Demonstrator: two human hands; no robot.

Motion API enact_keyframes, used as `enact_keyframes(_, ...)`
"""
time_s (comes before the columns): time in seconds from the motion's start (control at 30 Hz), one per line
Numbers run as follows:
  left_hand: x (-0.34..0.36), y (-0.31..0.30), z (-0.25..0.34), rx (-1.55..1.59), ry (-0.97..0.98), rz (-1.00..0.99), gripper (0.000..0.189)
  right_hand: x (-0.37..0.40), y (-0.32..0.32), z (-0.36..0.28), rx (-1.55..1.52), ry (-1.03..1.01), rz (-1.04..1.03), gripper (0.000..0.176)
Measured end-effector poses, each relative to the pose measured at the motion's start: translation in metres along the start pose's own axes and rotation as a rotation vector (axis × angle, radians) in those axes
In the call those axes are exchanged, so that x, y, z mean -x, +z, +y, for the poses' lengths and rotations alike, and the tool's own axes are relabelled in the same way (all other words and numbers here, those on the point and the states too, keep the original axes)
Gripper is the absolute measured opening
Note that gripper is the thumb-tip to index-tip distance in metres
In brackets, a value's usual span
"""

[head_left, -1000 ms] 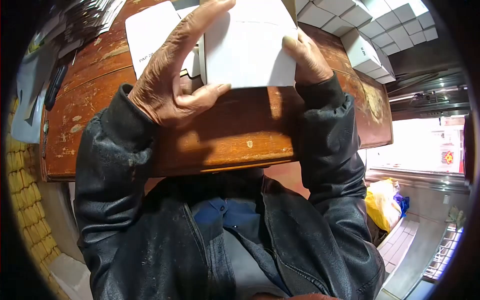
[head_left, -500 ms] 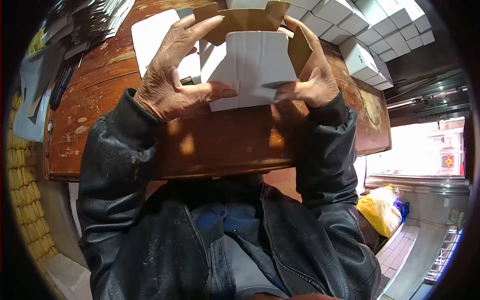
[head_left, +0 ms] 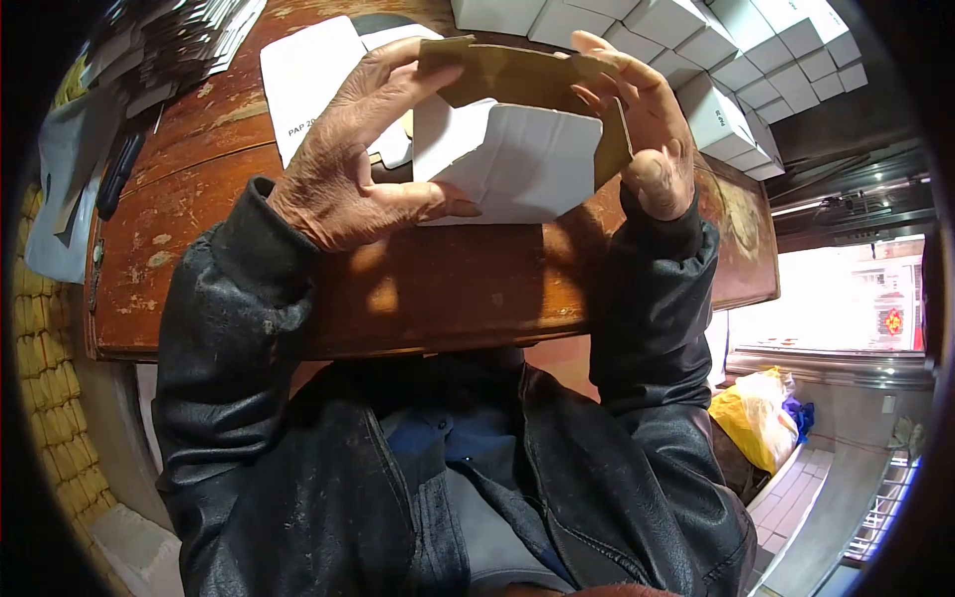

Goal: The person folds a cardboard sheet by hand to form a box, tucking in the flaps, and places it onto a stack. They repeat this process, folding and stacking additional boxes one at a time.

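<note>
A cardboard box (head_left: pixel 542 164), white outside and brown inside, stands on the wooden table in front of me, its flaps raised and its top open. My left hand (head_left: pixel 363 149) grips its left end, thumb across the white front and fingers over the back edge. Around the right end curls my right hand (head_left: pixel 652 124), with the thumb bent beside the brown side flap (head_left: pixel 613 147) and fingers by the back corner. Part of the right fingers is hidden behind the cardboard. Beyond my left hand lies a white flat piece (head_left: pixel 298 85) printed "PAP 20".
Several white boxes (head_left: pixel 686 40) are stacked at the back right. A pile of flat cardboard (head_left: pixel 189 45) lies at the back left, with a black-handled tool (head_left: pixel 121 177) near the left edge of the worn table (head_left: pixel 199 269). A yellow bag (head_left: pixel 751 418) sits to the right.
The box has turned and shifted slightly right, so its left side shows more. My right thumb has left the white front and moved to the right flap; my left hand keeps its grip.
</note>
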State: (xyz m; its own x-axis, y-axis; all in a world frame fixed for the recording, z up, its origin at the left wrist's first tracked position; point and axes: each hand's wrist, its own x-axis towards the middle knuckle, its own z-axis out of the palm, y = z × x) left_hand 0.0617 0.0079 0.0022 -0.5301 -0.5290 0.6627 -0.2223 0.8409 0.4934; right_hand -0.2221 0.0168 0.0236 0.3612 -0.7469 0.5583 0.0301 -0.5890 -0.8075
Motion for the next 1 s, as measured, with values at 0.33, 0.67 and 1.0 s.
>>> enact_keyframes(0.33,0.004,0.003,-0.007,-0.015,0.015,-0.104,0.082,0.004,0.009,-0.009,0.056,0.083,-0.063,0.086)
enact_keyframes(0.67,0.0,0.005,-0.006,-0.008,0.056,-0.006,0.082,0.003,0.019,-0.018,0.132,-0.108,-0.034,0.095)
enact_keyframes(1.0,-0.006,-0.001,0.007,0.018,0.043,0.084,0.073,0.004,0.007,-0.018,0.349,-0.125,-0.016,0.039)
